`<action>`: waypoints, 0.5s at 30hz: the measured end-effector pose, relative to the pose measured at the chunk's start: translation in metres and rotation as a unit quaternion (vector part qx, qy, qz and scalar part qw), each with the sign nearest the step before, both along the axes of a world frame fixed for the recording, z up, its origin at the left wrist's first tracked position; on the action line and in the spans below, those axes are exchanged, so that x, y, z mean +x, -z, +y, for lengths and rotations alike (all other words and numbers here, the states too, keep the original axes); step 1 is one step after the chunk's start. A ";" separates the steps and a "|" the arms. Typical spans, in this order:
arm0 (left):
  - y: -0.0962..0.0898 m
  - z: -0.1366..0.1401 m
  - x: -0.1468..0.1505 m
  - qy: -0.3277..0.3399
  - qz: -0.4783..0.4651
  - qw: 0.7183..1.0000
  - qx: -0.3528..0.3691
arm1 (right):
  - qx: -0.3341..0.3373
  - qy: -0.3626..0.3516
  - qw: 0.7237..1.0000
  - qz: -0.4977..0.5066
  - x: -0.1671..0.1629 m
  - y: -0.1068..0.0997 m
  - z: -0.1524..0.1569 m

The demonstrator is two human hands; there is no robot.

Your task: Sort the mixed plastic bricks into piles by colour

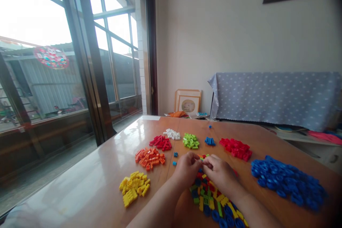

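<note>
Left hand (186, 168) and right hand (218, 171) curl over plastic bricks (211, 203), grasp impossible to tell; round blue rings (284, 178) heap at three o'clock.

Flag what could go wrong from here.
1. Anything in the fingers could slip into the mixed pile close by.
2. The right forearm overlaps that pile in view; a drag might scatter pieces.
3. The crimson pile and orange pile sit close, so strays could mix.
</note>
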State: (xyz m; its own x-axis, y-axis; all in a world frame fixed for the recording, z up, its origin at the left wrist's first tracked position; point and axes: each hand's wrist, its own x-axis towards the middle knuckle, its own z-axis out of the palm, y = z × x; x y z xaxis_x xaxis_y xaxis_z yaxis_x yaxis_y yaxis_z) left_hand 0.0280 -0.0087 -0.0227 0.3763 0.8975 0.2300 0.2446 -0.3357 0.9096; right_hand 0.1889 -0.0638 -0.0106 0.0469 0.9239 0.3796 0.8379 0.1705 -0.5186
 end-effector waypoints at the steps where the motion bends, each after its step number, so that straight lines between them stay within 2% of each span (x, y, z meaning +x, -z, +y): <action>1: 0.000 0.001 0.000 0.002 -0.015 1.000 -0.012 | 0.001 -0.005 1.000 0.006 -0.002 0.002 0.000; 4: -0.002 0.008 -0.005 -0.023 -0.042 0.999 -0.021 | 0.000 -0.016 0.999 0.027 -0.004 0.007 0.003; 8: -0.014 0.024 -0.027 -0.125 -0.079 0.989 -0.005 | 0.002 -0.012 0.999 0.047 -0.001 0.012 0.005; 12: -0.027 0.038 -0.062 -0.251 -0.141 0.958 0.002 | 0.017 -0.013 0.998 0.055 0.003 0.009 0.002; 15: -0.033 0.043 -0.087 -0.342 -0.145 0.928 -0.005 | 0.022 -0.015 0.998 0.056 0.004 0.005 -0.001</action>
State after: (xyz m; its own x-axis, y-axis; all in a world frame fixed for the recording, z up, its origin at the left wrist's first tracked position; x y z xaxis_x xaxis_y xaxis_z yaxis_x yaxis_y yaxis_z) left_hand -0.0590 0.0343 0.0107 -0.3590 0.9062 0.2232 0.1411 -0.1838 0.9728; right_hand 0.1924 -0.0644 -0.0154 0.0638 0.9081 0.4139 0.7689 0.2197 -0.6004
